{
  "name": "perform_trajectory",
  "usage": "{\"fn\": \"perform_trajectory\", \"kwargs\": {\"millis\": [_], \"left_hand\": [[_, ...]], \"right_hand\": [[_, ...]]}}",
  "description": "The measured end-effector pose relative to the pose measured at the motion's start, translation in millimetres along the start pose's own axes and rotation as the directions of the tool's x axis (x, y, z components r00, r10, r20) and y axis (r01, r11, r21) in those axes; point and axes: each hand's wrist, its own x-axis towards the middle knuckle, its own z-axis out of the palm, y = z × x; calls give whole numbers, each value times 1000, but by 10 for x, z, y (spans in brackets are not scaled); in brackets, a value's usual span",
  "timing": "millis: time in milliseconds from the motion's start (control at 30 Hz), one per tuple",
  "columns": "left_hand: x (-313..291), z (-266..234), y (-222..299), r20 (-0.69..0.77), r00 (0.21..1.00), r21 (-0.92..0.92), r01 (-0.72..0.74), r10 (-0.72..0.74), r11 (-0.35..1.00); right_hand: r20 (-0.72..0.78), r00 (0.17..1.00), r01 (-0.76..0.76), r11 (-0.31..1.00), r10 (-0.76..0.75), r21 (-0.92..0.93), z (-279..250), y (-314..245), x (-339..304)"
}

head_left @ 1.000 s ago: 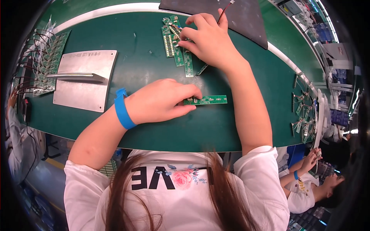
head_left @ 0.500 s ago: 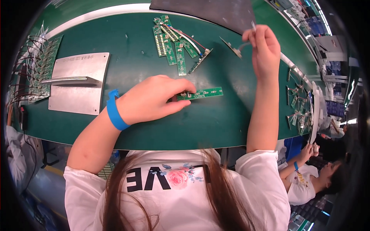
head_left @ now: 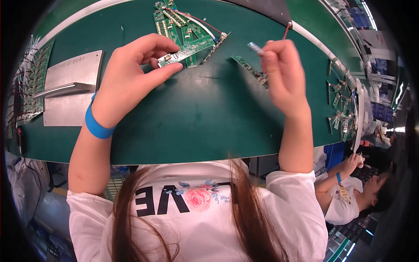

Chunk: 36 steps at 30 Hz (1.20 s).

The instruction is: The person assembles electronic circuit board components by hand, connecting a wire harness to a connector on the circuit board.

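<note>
My left hand pinches one end of a narrow green circuit board between thumb and fingers. Its free end points right, in front of a pile of similar boards. To the right, my right hand is closed on a wire lead, whose red strand and pale connector stick up above the fingers. A second small board, populated with parts, hangs beside those fingers; how it joins the lead is hidden. A pale, shiny flat piece projects from the fingertips.
On the left of the green table lies a metal plate with a handle, beside wired boards. A board with red and white wires leans near the pile. More small boards lie at the right edge, near another person.
My left hand has lifted its board off the table and moved away from me. My right hand has come slightly left and lower, its hanging board turning more into view.
</note>
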Motion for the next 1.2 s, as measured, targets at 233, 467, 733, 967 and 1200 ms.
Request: {"fn": "perform_trajectory", "kwargs": {"millis": [233, 467, 733, 967, 1200], "left_hand": [[-9, 35, -3, -43, 999, -19, -19, 18, 1000], [-87, 77, 95, 14, 998, -227, 68, -67, 972], [-118, 170, 68, 274, 930, -584, 364, -246, 726], [-139, 169, 85, 274, 914, -616, 406, -300, 676], [-175, 229, 51, 377, 817, -670, 566, -437, 480]], "right_hand": [[-87, 996, 51, 959, -27, 279, -12, -88, -52], [-166, 982, 172, 765, -86, 620, -110, -73, -3], [244, 969, 40, 999, -37, -8, 76, -352, -9], [196, 943, -320, 893, 268, 317, 364, -360, -81], [77, 971, -235, 959, 225, 160, 494, -318, -140]]}}
